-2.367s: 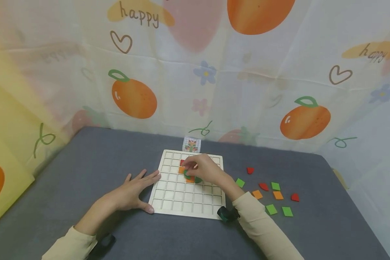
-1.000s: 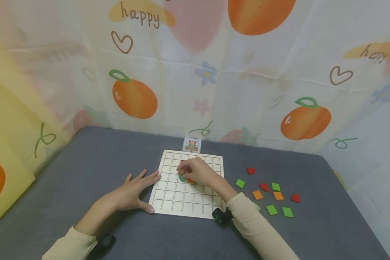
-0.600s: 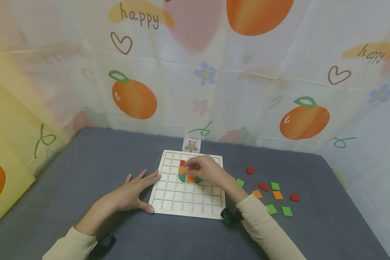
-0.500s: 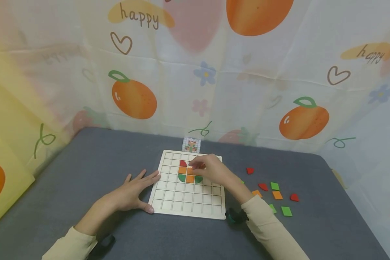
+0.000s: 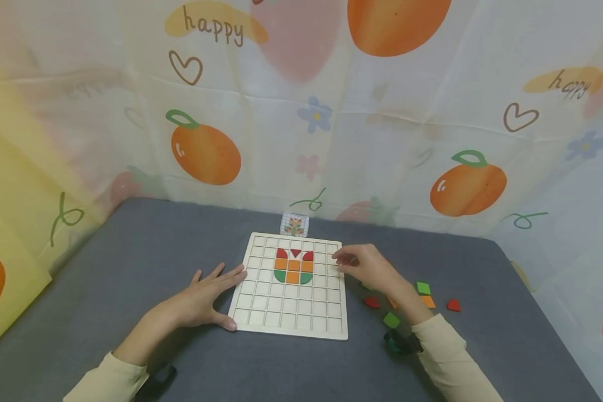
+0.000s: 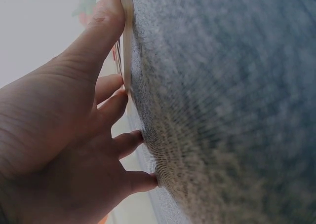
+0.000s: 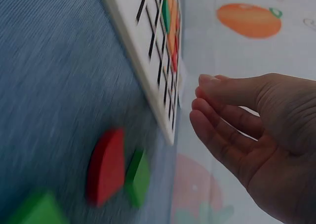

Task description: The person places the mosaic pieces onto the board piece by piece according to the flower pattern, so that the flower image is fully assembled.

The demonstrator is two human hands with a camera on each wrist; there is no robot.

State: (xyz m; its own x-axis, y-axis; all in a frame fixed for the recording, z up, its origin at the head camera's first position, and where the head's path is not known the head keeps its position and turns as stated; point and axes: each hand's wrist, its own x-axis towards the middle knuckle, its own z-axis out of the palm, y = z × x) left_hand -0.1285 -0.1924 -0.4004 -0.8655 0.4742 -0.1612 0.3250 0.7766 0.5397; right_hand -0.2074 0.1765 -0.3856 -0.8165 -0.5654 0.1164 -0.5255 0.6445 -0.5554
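A white grid board lies on the table. My left hand rests at its left edge, fingers spread and thumb at the lower left corner. On the board, flat pieces form a block: a red triangle between two red rounded pieces, a row of orange squares, then an orange square between two green quarter rounds. My right hand hovers by the board's right edge. In the right wrist view its fingers are loosely bent, with nothing visible between them and the thumb.
Loose pieces lie right of the board, partly hidden by my right forearm: a red piece, a green one, an orange one and several others. A small pattern card lies behind the board. A printed curtain hangs behind the table.
My right hand has set a green quarter round at the block's lower left, then lifted and moved right, uncovering the pieces. My left hand has stayed at the board's edge.
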